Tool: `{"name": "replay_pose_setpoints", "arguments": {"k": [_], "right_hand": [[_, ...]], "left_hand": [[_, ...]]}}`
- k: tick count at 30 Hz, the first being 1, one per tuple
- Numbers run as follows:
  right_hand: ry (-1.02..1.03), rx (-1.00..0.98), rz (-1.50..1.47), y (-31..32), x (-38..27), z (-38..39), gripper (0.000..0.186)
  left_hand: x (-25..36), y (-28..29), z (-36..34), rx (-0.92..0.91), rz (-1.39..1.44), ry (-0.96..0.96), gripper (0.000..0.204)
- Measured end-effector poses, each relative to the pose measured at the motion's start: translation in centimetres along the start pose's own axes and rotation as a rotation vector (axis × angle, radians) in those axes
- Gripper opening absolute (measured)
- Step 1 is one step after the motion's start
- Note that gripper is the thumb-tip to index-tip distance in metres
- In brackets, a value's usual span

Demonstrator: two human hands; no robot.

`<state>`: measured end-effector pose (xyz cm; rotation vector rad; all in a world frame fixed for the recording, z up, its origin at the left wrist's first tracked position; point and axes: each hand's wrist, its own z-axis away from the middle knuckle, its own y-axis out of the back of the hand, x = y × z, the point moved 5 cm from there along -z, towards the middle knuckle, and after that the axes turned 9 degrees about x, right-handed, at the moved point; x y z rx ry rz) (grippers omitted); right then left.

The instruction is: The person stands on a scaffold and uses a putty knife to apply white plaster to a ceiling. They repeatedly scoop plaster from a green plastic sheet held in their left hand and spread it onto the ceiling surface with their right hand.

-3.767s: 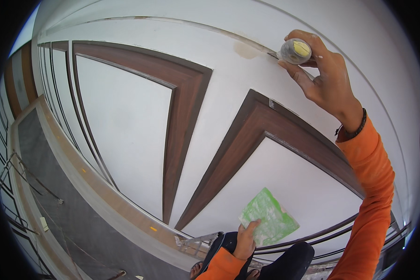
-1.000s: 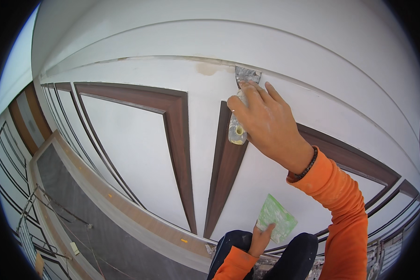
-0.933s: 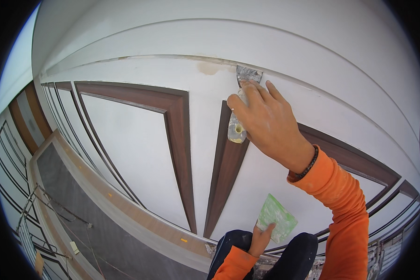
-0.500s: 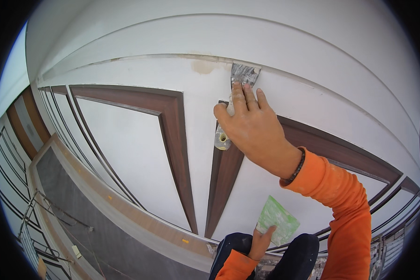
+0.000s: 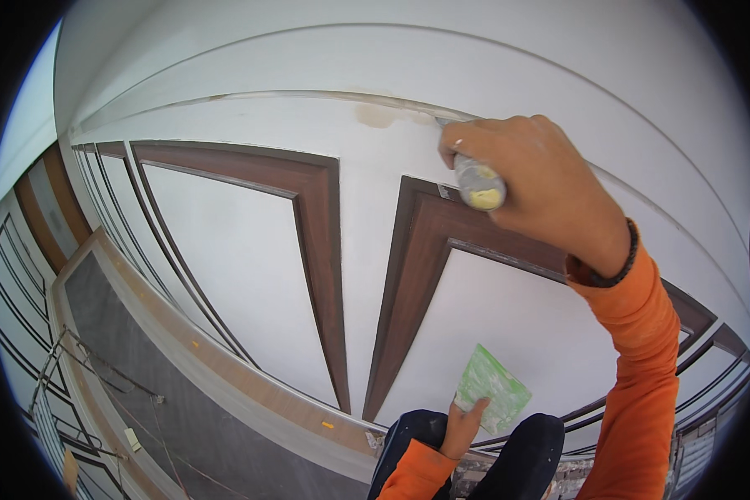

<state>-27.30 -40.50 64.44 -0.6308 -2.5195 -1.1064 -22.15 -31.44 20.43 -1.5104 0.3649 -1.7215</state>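
My right hand is closed around the handle of a putty knife, up against the white wall. The knife's worn grey handle end with a yellowish patch faces me. Most of its blade is hidden behind my fingers, close to the long horizontal trim line. A beige smear of filler lies just under that line, left of the knife. Low down, over my knees, my left hand grips a green plastic spreader streaked with white putty.
Brown-framed panels are set in the wall below the trim. Far below at left runs a wood-toned ledge beside a dark grey surface. Thin metal railings stand at the lower left. My knees show at the bottom.
My right hand has turned and moved to the right along the trim. Its fingers, earlier laid flat toward the blade, now wrap the handle. My left hand stays nearly still.
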Motion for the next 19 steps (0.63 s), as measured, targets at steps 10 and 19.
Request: {"name": "replay_pose_setpoints", "arguments": {"k": [10,19], "right_hand": [[-0.277,-0.024,-0.276,2.1,2.9,0.1,0.016],[-0.176,-0.162,-0.184,0.9,2.4,-3.1,0.012]], "left_hand": [[-0.8,-0.3,-0.5,-0.025,0.056,-0.020,0.036],[-1.8,-0.7,-0.8,-0.011,0.012,0.030,0.038]]}}
